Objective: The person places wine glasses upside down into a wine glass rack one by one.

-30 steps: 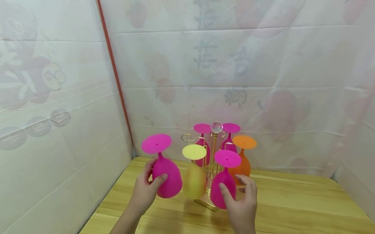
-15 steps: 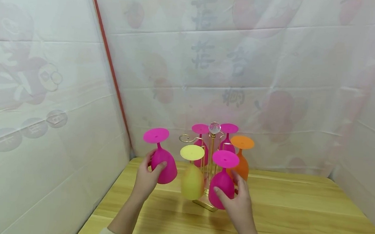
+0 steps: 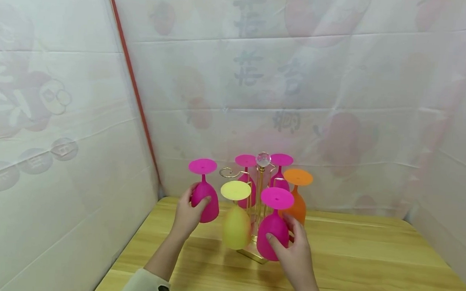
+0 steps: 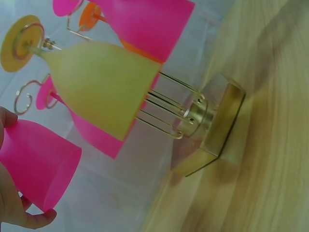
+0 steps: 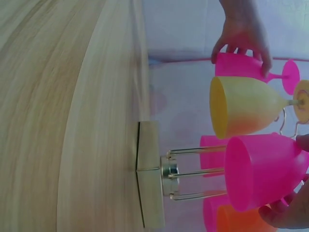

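My left hand (image 3: 185, 217) grips an upside-down pink wine glass (image 3: 205, 192) by the bowl. It is in the air left of the gold glass rack (image 3: 259, 197), close to an unoccupied curled hook (image 3: 226, 173). In the right wrist view the held glass (image 5: 237, 65) is apart from the yellow wine glass (image 5: 246, 104). My right hand (image 3: 297, 254) holds another pink wine glass (image 3: 271, 237) by the bowl at the rack's front right, thumb in front and fingers behind. That glass hangs foot up; the palm side is partly hidden.
An orange wine glass (image 3: 298, 207) hangs at the rack's right and two pink ones, (image 3: 245, 160) among them, hang behind. The gold base (image 4: 227, 123) stands on a wooden table (image 3: 353, 257). White printed cloth (image 3: 339, 80) encloses the back and sides.
My left hand first carried its pink glass back and up, away from me, then right toward the rack. The glass has become more upright. My right fingers have closed in around the front pink glass.
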The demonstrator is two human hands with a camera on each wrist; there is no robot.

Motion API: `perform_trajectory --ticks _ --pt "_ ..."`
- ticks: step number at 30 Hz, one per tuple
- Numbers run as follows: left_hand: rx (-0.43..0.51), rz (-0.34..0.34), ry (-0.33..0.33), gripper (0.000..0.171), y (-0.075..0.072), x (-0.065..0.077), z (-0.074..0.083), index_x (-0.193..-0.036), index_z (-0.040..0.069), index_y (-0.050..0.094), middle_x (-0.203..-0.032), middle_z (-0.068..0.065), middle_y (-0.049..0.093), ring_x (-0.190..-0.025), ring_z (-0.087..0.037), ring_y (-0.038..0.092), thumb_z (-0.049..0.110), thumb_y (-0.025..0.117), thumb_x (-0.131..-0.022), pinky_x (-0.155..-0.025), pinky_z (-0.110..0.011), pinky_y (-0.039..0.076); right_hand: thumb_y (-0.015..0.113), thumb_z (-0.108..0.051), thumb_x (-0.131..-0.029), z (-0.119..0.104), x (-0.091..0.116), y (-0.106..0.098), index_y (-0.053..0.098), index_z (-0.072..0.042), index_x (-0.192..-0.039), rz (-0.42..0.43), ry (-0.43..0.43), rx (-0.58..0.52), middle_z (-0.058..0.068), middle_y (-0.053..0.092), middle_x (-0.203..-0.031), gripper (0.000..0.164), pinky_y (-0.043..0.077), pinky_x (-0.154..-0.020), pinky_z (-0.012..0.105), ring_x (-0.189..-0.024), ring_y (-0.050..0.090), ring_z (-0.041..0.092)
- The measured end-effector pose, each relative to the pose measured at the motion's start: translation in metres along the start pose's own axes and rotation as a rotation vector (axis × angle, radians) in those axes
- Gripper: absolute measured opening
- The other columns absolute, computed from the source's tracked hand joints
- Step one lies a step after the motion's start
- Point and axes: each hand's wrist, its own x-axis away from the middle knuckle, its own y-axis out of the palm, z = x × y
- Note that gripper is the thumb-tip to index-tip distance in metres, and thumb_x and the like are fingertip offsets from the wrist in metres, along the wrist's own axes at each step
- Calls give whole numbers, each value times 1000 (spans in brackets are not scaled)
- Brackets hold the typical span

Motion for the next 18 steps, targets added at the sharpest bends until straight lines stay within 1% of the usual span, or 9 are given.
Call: perform_trajectory --ticks 6,11,18 --pt "-44 -3 -30 58 6 -9 -8 -141 21 49 -130 -11 55 -114 -34 58 29 72 -88 -83 -51 58 77 -28 -86 -1 0 0 45 -14 -140 1 -1 8 8 48 -136 65 53 -93 54 -123 51 33" --pt "-49 -5 -56 59 10 -18 -11 -142 22 48 -131 -11 55 -114 -35 58 30 71 -88 -83 -51 58 77 -29 -86 0 -1 0 45 -14 -140 -3 8 12 8 48 -135 65 54 -92 53 -122 51 33" --pt "-47 -40 -54 59 16 -30 -16 -142 19 49 -128 -13 57 -113 -36 59 30 70 -89 -82 -50 58 78 -30 -85 1 -2 1 45 -16 -140 -11 17 22 8 47 -135 66 54 -93 51 -123 51 32"
